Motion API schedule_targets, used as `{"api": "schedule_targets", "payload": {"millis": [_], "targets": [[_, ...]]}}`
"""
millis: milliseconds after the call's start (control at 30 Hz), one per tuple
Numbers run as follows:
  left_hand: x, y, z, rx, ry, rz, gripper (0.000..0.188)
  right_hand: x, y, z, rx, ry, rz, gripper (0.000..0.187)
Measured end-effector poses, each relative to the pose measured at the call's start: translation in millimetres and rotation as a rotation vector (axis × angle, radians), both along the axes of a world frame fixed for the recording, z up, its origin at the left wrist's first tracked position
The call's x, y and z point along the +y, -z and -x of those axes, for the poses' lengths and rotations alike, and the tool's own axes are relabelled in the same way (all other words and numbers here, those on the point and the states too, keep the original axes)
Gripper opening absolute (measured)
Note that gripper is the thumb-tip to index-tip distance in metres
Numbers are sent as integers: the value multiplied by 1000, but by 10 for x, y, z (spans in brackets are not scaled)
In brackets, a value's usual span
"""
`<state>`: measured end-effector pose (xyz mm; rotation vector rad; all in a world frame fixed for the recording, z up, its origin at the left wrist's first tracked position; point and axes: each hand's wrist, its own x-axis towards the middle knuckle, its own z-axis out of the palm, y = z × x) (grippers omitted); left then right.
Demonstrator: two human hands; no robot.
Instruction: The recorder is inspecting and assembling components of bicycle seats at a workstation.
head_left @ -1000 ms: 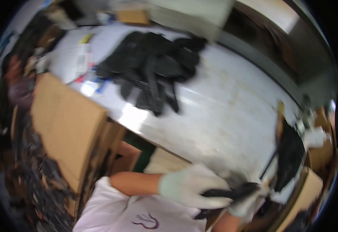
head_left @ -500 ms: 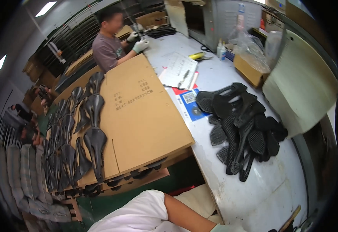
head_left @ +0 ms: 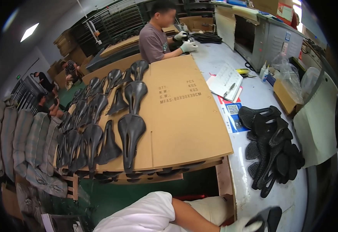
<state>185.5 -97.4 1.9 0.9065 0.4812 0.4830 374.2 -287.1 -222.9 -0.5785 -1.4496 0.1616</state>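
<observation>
At the lower right, my left hand (head_left: 241, 226) wears a pale glove and grips a black bicycle saddle (head_left: 272, 219) just above the white worktable. Its fingers curl over the saddle's left side, and the lower part of both is cut off by the picture's edge. My right hand is out of view. Up the table from my left hand lies a heap of black lattice-textured saddle pads (head_left: 271, 149). On the left, several finished-looking black saddles (head_left: 132, 133) stand in rows on a brown cardboard sheet (head_left: 180, 135).
Across the worktable (head_left: 250, 166), a co-worker (head_left: 155, 40) in gloves handles a small item. A notebook (head_left: 223, 83), a blue leaflet (head_left: 234, 120), small bottles (head_left: 264, 73) and an open carton (head_left: 286, 94) lie along it. Stuffed grey sacks (head_left: 18, 135) stand at far left.
The view has swung toward the right-hand end of the scene's left side, so everything sits further right. My left hand has come further into view, with a black saddle now in it.
</observation>
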Motion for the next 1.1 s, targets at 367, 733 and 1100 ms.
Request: {"api": "schedule_targets", "payload": {"millis": [367, 733, 1100], "targets": [[-83, 307, -129, -193, -263, -1127, 54, 774, 253, 595, 377, -173, 252, 78], [-284, 552, -276, -24, 28, -1380, 64, 1345, 87, 1092, 804, -286, 587, 79], [153, 7, -320, 126, 478, -1115, 44, 489, -1027, 1271, 1292, 559, 497, 81]]}}
